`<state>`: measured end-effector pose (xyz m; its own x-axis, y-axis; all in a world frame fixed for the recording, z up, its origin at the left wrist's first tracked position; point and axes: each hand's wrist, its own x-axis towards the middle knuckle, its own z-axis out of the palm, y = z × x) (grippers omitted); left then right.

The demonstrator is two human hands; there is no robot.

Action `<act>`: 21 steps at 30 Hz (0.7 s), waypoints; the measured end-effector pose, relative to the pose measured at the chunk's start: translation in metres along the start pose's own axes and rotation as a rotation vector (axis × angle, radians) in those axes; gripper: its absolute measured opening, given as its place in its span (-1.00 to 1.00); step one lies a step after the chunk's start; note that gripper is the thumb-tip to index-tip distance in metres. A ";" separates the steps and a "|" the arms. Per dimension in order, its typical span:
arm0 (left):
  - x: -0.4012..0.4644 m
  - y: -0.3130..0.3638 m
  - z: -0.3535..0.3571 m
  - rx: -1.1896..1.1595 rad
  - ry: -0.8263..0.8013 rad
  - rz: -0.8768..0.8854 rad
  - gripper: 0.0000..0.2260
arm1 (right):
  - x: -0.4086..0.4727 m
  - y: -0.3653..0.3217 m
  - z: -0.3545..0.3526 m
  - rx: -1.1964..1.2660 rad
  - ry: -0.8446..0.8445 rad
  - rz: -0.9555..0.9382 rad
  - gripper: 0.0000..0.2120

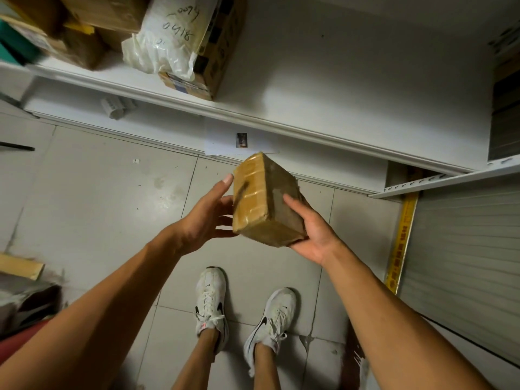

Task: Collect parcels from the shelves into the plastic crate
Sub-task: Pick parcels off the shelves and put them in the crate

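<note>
Both hands sandwich the taped brown parcel (264,201) above the floor, right hand (312,232) cupping underneath, left hand (208,218) flat-fingered against its side. Slick tape, loose hold, could slip. Crate's not visible.

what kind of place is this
Probably a parcel storeroom or pickup point: white metal shelves hold cardboard boxes and a white bag with handwritten numbers, and both hands hold a taped brown parcel over a tiled floor.
</note>
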<state>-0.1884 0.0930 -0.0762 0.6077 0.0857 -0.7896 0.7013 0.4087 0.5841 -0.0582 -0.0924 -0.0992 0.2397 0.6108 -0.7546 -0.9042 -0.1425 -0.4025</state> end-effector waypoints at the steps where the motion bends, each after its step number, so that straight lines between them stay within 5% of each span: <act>1: -0.001 -0.001 0.000 0.017 0.014 0.005 -0.25 | 0.003 0.004 -0.002 -0.071 0.025 -0.051 -0.52; 6: 0.001 -0.010 -0.001 -0.072 0.183 0.062 -0.33 | 0.008 0.014 0.000 -0.302 0.163 -0.245 -0.25; 11: 0.005 -0.009 -0.003 -0.238 0.222 0.163 -0.51 | 0.004 0.011 0.002 -0.279 0.155 -0.176 -0.19; 17: 0.008 0.011 0.000 -0.142 0.269 0.277 -0.58 | 0.012 0.002 0.022 -0.079 0.371 -0.455 -0.55; 21: 0.009 0.038 -0.016 -0.374 0.409 0.265 -0.61 | 0.024 -0.041 0.045 0.142 0.481 -0.572 -0.71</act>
<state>-0.1627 0.1241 -0.0646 0.4990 0.5395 -0.6782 0.3231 0.6104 0.7232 -0.0308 -0.0367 -0.0777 0.7829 0.1476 -0.6044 -0.6218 0.2158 -0.7528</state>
